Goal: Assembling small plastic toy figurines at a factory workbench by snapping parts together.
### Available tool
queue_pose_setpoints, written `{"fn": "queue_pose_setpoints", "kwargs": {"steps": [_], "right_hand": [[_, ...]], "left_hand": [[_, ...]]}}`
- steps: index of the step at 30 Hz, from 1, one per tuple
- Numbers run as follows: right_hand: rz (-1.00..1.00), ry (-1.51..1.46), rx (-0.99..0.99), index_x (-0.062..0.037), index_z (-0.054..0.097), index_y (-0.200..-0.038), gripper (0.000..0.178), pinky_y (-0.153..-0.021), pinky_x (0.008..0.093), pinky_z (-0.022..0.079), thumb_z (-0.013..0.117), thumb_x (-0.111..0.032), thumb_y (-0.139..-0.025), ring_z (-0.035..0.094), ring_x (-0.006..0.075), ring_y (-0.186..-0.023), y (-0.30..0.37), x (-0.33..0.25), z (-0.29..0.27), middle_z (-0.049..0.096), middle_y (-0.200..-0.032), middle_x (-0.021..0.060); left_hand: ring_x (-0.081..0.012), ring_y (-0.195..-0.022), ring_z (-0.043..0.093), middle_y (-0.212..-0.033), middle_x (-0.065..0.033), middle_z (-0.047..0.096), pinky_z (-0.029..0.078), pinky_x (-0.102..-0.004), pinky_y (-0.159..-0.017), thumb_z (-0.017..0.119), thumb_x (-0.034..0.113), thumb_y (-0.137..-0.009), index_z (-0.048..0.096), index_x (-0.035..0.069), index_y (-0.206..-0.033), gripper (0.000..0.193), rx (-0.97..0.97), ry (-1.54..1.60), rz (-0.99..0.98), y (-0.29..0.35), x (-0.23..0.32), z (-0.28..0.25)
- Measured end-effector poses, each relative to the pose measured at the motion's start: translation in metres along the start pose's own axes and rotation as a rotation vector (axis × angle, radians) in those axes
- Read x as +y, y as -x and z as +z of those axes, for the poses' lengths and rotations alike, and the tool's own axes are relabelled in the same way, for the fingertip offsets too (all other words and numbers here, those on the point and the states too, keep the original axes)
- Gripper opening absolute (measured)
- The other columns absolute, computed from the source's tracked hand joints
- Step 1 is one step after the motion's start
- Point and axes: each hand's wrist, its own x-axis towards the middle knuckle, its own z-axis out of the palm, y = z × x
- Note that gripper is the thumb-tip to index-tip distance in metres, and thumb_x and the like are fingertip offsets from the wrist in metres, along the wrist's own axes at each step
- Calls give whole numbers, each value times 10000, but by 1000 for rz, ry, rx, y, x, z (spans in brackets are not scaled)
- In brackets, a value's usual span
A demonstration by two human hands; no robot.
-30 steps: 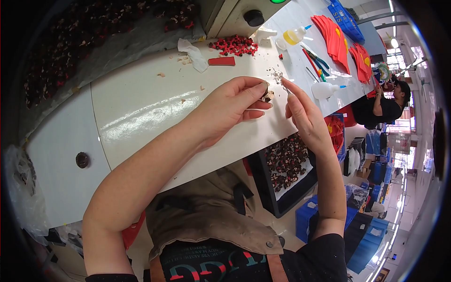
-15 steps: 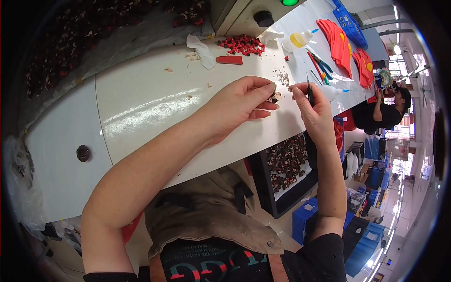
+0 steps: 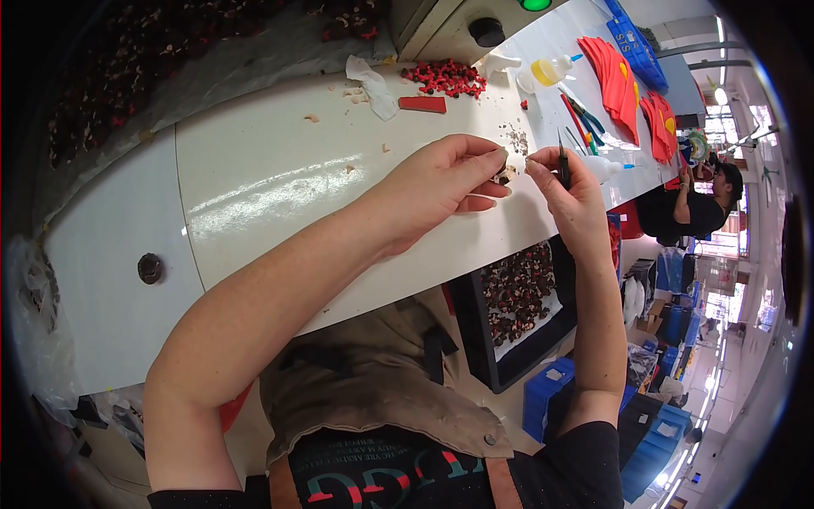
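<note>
A pale, glossy desk (image 3: 280, 148) fills the workroom's near side, dark crumbs (image 3: 515, 138) scattered beyond the hands. The left hand's (image 3: 449, 178) grip is pinched on a small dark-and-pale piece (image 3: 508, 175), held above the desk; the right hand's (image 3: 572, 199) is closed around a slim black tool (image 3: 564, 168), its thumb and forefinger tips together, whatever lies between them too small to tell. A slackened left pinch could drop the piece among the crumbs; a careless turn of the pointed tool might prick a finger. Lettering marks the black shirt (image 3: 555, 475) and blue basket (image 3: 634, 49).
</note>
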Motion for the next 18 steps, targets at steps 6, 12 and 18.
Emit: {"fn": "queue_pose_setpoints", "kwargs": {"steps": [6,12,18], "right_hand": [[-38,-65,21,-38,602,-1040,166,-538,157,321,583,-144,-914,463,-5,-685,2,1,4,636,-909,-22],[-15,-89,-5,-46,604,-1023,152,-524,156,308,582,-149,-915,439,-11,-649,2,4,5,634,-893,-31],[12,-7,-23,-51,592,-997,143,-502,158,298,595,-168,-915,415,-12,-608,1,3,5,582,-798,-52]], "left_hand": [[-136,-1054,577,-1165,-58,557,471,-257,-872,501,282,-973,485,37,-1253,372,6,-12,-6,0,-1,1],[-133,-1025,587,-1150,-68,554,480,-254,-849,509,292,-966,480,17,-1239,388,8,-6,23,0,-6,0],[-127,-991,597,-1130,-75,553,490,-250,-826,508,295,-963,480,2,-1223,392,-3,-13,44,-2,-10,-3]]}}
